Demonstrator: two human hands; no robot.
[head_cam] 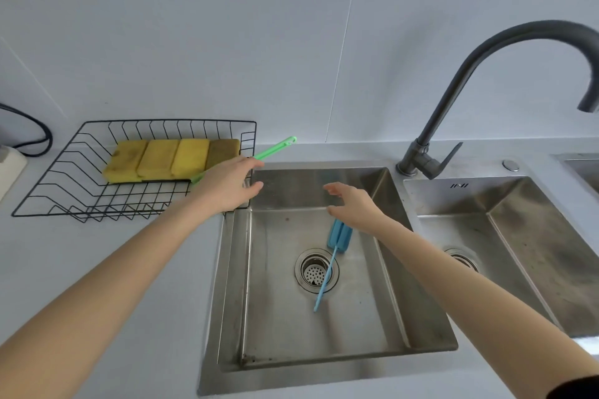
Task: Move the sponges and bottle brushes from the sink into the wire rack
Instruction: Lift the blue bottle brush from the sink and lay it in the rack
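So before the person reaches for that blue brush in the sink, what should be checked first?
1. Right hand empty, fingers open: ok.
2. Left hand free: ok, open, holding nothing.
3. Blue brush reachable: ok, lying loose across the drain, just below the right hand.
4. Space in wire rack: ok, front is bare.
5. Green brush settled: not ok, handle pokes over the rim.
6. Sponges all moved: ok, four in the rack.
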